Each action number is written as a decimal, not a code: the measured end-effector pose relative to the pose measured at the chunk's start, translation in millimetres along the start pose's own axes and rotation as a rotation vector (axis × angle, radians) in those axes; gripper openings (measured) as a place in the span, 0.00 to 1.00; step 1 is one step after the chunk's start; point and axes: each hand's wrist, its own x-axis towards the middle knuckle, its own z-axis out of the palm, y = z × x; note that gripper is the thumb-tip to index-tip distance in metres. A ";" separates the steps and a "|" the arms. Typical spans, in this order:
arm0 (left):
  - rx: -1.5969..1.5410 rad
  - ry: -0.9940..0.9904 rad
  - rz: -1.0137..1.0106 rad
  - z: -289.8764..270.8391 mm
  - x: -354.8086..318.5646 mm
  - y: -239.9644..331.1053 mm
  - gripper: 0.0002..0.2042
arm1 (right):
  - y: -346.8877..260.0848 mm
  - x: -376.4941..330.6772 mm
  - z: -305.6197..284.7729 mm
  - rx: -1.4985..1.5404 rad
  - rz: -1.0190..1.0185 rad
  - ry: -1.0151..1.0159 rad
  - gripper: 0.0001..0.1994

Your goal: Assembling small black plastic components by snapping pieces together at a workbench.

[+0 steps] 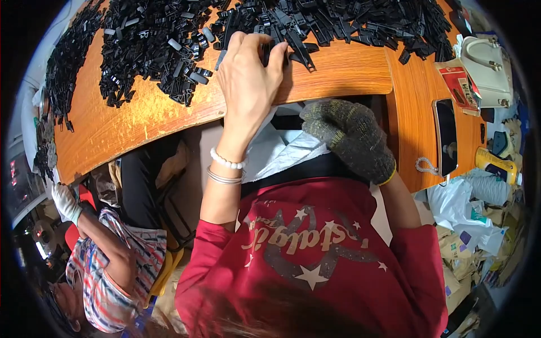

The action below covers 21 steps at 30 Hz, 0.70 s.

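Observation:
My bare left hand (251, 73), with a white bead bracelet and thin bangles at the wrist, is at the near edge of a heap of black plastic parts (349, 22) on the wooden table. Its thumb and fingers close around a small black plastic part (265, 50). Beside the thumb lies a long, narrow black clip-like piece (300, 53). Lower and to the right, my right hand (352, 132) wears a dark knitted work glove. Its fingers are curled just off the table's front edge, above a pale sheet (293, 147) on my lap; what they hold is hidden.
More black parts (149, 53) and grey pieces cover the table's left. On the right are a phone (446, 135) with a strap, a red packet (457, 87) and a pale handbag (487, 70). A co-worker's gloved hand (66, 203) is at the far left.

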 end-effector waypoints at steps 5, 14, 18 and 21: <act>-0.096 -0.049 0.220 4.4 3.5 6.2 0.08 | 1.8 1.3 0.6 -0.036 -0.073 0.100 0.09; 0.109 -0.158 0.557 11.6 -14.5 0.8 0.13 | 6.1 8.2 -5.9 0.379 0.222 0.328 0.10; -0.020 -0.001 0.481 9.9 -22.9 -6.5 0.17 | 19.0 12.6 -6.2 0.174 0.166 0.248 0.12; -0.035 0.063 0.432 11.7 -25.7 -8.0 0.16 | 22.1 14.2 -4.1 0.100 0.126 0.238 0.13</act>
